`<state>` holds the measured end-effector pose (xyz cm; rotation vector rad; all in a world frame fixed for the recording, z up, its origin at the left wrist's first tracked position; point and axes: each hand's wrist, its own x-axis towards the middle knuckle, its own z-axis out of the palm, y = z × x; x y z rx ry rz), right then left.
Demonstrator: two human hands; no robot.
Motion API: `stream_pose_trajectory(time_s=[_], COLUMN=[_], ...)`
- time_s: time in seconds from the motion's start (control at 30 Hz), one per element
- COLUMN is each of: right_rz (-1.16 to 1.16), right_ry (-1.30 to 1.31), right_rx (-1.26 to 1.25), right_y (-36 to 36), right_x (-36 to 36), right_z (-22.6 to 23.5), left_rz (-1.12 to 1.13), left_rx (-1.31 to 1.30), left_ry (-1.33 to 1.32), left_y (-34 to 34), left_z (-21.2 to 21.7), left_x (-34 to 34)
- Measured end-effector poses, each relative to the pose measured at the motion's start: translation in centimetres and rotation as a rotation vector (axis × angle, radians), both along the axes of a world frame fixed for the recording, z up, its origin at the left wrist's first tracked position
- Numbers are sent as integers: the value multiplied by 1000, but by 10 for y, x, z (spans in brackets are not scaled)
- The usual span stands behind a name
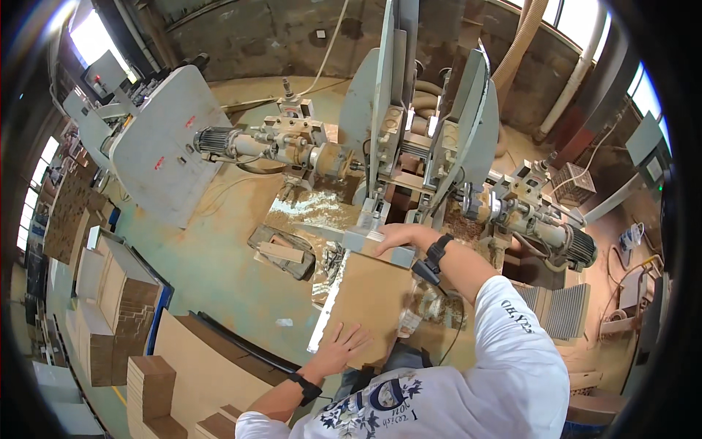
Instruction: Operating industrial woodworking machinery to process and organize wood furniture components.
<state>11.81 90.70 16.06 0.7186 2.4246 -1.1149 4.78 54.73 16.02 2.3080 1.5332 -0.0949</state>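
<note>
Your left hand [341,347] lies flat on the near end of the brown board [369,300], fingers spread wide and pressing down, gripping nothing. The board rests on the shiny metal table [303,208] of the woodworking machine [409,146], its far end under the machine's head. At that far end your right hand [401,235] lies over the board's edge beside a grey metal block [363,238], fingers loosely extended; whether they curl around anything you cannot tell. Left of the board, on the green floor, lies a dark tray [281,252] with a pale wood offcut in it. Nearer you than the tray and farther left stand stacks of cut brown panels [150,388]. Beyond the board, a motor [219,140] juts out left of the machine and another motor [574,245] right of it.
</note>
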Motion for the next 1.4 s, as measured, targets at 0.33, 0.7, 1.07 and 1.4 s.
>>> stream_pose_trajectory(time_s=[0.33,0.7,1.07,1.4], right_rz=[-205,-145,-35,52], right_ry=[223,318,255,80], right_rx=[979,622,818,685], right_y=[-18,-84,-101,-111], right_x=[21,25,34,35], right_z=[-23,-14,-41,-23], left_rz=[15,55,155,105], left_rx=[70,99,141,237], left_ry=[-58,-96,-198,-260], left_y=[-7,-12,13,11], left_z=[-12,-7,-1,-7], left_x=[-2,1,-13,-21])
